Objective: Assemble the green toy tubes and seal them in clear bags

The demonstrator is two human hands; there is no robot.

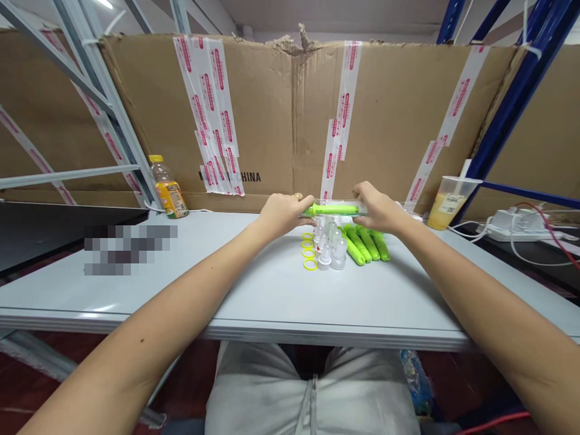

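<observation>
Head view is showing both hands meeting at the far middle of the table [272, 296]. The left hand [283, 214] and the right hand [378, 208] are each pinching one end of a clear tube [333, 209], which is lying level just above the tabletop with a green stick inside it. The near half of the table is lying open up to its front edge. The fingers are covering the tube's ends, so its closures are hard to make out. Just below it, yellow rings [309, 254], small clear caps [330, 249] and green sticks [367, 243] are sitting in a tight cluster. A cardboard wall [281, 109] is closing off the back. A juice bottle [168, 192] is standing at the left, and a drink cup [448, 202] and a power strip [512, 220] at the right, all well apart from the hands.
</observation>
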